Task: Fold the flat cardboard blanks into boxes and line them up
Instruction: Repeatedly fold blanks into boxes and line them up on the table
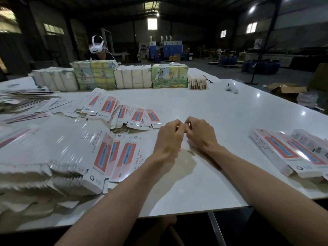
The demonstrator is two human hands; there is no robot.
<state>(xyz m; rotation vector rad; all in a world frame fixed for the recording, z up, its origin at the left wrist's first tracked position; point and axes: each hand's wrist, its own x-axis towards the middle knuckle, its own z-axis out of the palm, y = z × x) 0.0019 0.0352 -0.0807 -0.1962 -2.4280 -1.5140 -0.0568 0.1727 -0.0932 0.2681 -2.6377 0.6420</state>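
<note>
Lying fanned at left, white red-panelled blanks (pixel 104 153) neighbour the left hand (pixel 168 139) and right hand (pixel 201 134), fingers (pixel 188 123) curled together, hold unclear.

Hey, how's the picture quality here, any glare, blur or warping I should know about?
Head view: ceiling lamps glare off the white table and the glossy flat blanks, which are smeared by blur at left; the window is blown out against a dark background; the wide lens bows the table's edges; a soft shadow lies just below the left hand.
</note>
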